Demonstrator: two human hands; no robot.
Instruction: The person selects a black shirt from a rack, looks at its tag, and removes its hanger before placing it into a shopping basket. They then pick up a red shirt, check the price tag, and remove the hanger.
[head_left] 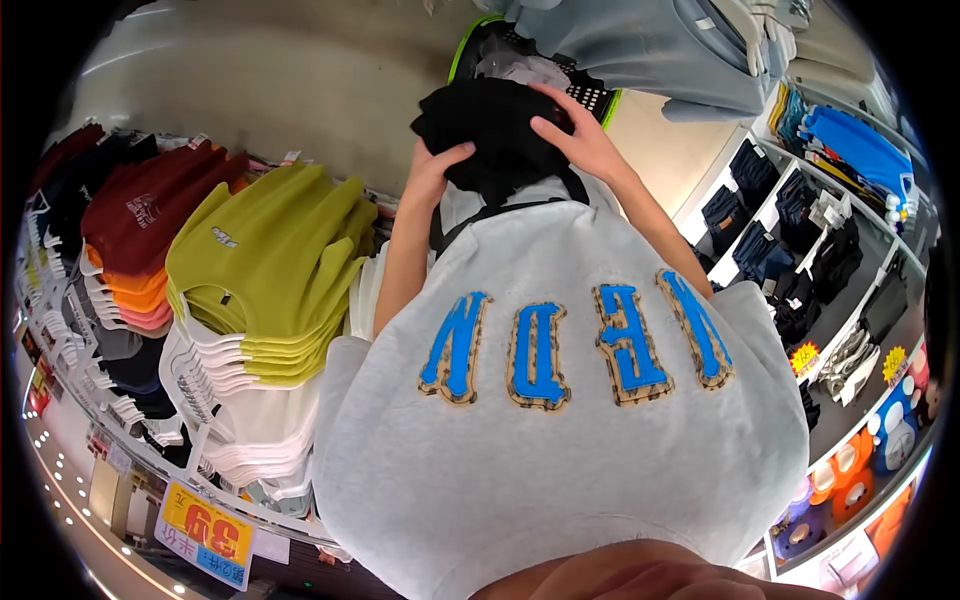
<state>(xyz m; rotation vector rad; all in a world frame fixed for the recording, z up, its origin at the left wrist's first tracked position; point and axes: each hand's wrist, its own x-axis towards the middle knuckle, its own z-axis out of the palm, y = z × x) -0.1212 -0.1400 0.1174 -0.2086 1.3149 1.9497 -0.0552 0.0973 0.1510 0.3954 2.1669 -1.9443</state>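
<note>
A bundle of black fabric (490,130) is held out in front of my grey sweatshirt, gripped from both sides. Its exact kind cannot be made out. My left hand (433,172) grips its left edge, thumb on top and the other fingers hidden behind it. On the right side, my right hand (580,135) wraps round the fabric with the thumb toward me and fingers over the far edge. Just beyond the bundle is a black basket (598,103) with a bright green rim, partly hidden, with translucent plastic (535,70) in it. Dark straps (510,207) show below the bundle.
Hanging yellow-green tops (275,255), maroon tops (145,215) and white garments (265,420) line the rack at left. A price sign (207,530) hangs there. Light blue garments (640,50) hang beyond the basket. Shelves at right hold folded dark clothes (765,250) and plush toys (850,475).
</note>
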